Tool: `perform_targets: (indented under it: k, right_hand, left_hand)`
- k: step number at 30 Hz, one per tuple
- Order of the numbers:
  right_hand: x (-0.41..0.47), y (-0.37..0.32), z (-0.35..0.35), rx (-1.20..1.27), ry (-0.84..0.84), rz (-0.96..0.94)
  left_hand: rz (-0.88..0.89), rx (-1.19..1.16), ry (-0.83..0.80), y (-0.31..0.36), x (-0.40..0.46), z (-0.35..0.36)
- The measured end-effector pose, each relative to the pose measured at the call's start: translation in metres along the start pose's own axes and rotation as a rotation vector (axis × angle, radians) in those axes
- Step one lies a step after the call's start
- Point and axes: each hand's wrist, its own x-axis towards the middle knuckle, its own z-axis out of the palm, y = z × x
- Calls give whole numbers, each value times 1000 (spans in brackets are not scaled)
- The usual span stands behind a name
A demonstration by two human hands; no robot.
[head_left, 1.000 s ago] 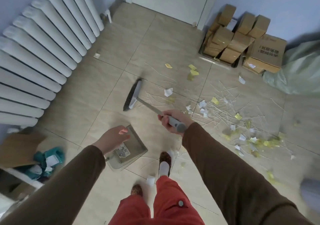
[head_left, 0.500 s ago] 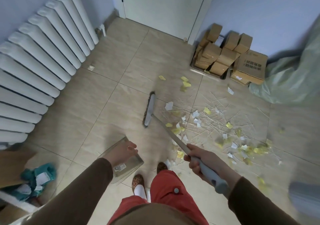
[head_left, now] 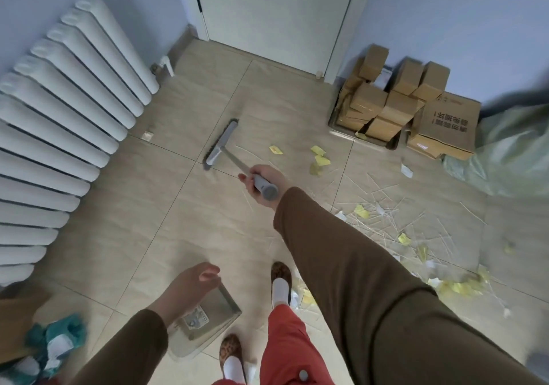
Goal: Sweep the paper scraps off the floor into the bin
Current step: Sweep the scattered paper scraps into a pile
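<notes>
My right hand (head_left: 263, 187) grips the grey handle of a broom, whose brush head (head_left: 221, 144) rests on the beige tiles ahead and left of the scraps. My left hand (head_left: 190, 288) holds a grey dustpan (head_left: 205, 322) low near my feet, its mouth facing right. Yellow and white paper scraps (head_left: 319, 159) lie scattered right of the broom, with a denser patch (head_left: 451, 286) and thin sticks at the right. More scraps (head_left: 303, 295) sit by my right foot. No bin is clearly in view.
A white radiator (head_left: 59, 123) runs along the left wall. A closed door (head_left: 273, 13) is ahead. Stacked cardboard boxes (head_left: 407, 111) and a green plastic bag (head_left: 511, 159) stand at the right wall. Teal and white rubbish (head_left: 56, 343) lies at the bottom left.
My right hand has pushed the broom forward and left, away from the scraps, with the arm now stretched out. The dustpan stays in my left hand near my feet.
</notes>
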Motion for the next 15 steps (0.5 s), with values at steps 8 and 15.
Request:
perform_targets:
  k: [8, 15]
  right_hand:
    - [-38, -29, -122, 151, 126, 36]
    - [-167, 50, -182, 281, 283, -30]
  left_hand:
    - [44, 31, -26, 78, 49, 5]
    - [141, 69, -32, 110, 42, 19]
